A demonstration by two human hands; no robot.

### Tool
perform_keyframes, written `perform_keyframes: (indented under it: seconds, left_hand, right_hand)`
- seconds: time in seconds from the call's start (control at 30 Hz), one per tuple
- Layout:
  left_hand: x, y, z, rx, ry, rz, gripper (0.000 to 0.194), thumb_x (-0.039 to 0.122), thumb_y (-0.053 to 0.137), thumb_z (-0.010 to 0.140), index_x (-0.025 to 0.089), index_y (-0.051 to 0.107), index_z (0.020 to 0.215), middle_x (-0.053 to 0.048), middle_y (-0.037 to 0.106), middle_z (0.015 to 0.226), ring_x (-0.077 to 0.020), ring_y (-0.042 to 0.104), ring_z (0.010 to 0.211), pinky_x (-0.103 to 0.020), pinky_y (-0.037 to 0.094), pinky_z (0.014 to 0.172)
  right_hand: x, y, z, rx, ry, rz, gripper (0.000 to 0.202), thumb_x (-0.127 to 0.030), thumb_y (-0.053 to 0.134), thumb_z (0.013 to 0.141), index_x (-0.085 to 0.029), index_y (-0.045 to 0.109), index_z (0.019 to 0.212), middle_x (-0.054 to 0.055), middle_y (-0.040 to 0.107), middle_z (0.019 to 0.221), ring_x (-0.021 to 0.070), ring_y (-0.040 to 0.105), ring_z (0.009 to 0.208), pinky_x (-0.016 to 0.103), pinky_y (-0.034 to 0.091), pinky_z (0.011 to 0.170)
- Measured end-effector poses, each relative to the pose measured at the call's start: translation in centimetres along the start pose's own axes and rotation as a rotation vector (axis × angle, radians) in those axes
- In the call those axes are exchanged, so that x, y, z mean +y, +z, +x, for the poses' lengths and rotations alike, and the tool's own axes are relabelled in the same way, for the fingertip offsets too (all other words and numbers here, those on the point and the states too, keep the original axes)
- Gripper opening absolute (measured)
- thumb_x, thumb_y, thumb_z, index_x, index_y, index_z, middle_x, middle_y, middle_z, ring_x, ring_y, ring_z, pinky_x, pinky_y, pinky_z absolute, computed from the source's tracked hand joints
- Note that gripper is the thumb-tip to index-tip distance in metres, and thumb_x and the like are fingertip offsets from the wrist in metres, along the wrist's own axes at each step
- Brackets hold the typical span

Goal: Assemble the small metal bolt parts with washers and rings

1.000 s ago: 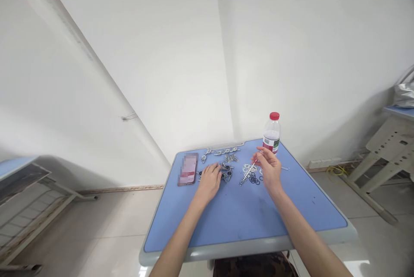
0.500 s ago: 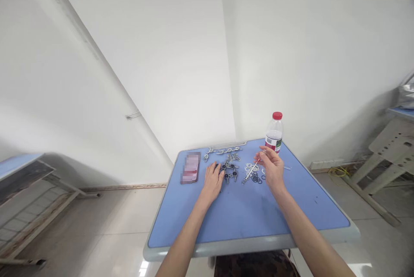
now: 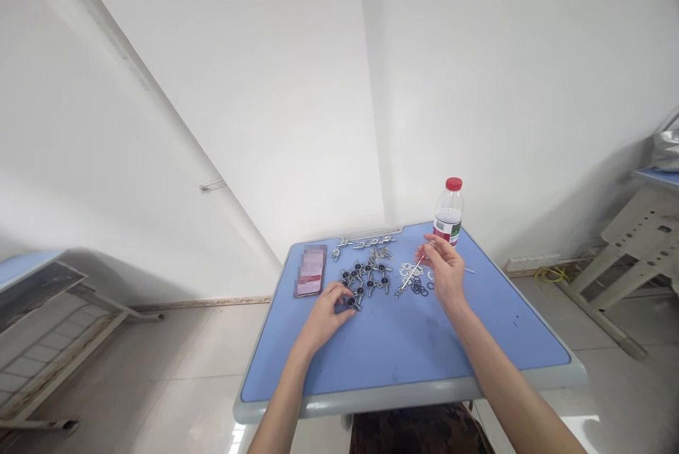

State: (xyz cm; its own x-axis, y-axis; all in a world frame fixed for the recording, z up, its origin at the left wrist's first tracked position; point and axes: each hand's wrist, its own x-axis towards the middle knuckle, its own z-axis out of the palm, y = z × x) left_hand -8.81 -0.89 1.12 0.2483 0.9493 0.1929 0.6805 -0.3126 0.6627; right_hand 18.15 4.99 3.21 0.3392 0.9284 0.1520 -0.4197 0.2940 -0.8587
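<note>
On the blue table, my left hand curves its thumb and fingers around a metal part with a black disc at the near edge of a group of similar parts. My right hand grips a thin screwdriver, its tip pointing down and left at small screws. Beneath and beside the shaft are flat metal plates and black rings. Further metal parts lie along the back edge.
A phone lies at the table's left. A bottle with a red cap stands behind my right hand, near a clear thin rod. Other desks are at the far left and far right.
My left hand has moved left and toward me, off the black-disc parts, uncovering several of them. Its fingers now curl around the nearest one. My right hand still holds the screwdriver.
</note>
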Motion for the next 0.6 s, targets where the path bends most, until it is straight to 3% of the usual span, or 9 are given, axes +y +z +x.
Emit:
perform_keyframes:
  seconds: [0.2,0.37,0.6]
  left_hand:
    - [0.6,1.4,0.9,0.038,-0.028,-0.006,0.019,0.010,0.058,0.080,0.021,0.060,0.096,-0.001,0.056,0.094,-0.0152,0.056,0.079,-0.029,0.047,0.076]
    - [0.8,1.4,0.4,0.070,-0.067,0.107,0.019,0.016,0.061,0.082,0.021,0.059,0.100,-0.001,0.058,0.093,-0.0158,0.055,0.075,-0.031,0.046,0.074]
    - [2.5,2.1,-1.7,-0.082,0.072,0.106,0.039,0.028,0.073,0.078,0.026,0.057,0.114,0.000,0.060,0.095,-0.0194,0.055,0.089,-0.034,0.045,0.084]
  right_hand:
    - [0.2,-0.1,0.2,0.007,0.003,-0.010,0.034,-0.036,0.074,0.069,-0.017,0.066,0.096,-0.001,0.063,0.071,0.0136,0.063,0.062,0.028,0.051,0.059]
    - [0.3,-0.2,0.3,0.009,-0.001,-0.010,0.035,-0.036,0.074,0.068,-0.017,0.066,0.096,-0.001,0.063,0.071,0.0138,0.062,0.062,0.028,0.052,0.059]
    - [-0.1,0.0,0.0,-0.028,0.024,-0.026,0.034,-0.037,0.074,0.068,-0.018,0.066,0.095,-0.001,0.062,0.071,0.0134,0.062,0.062,0.028,0.052,0.059]
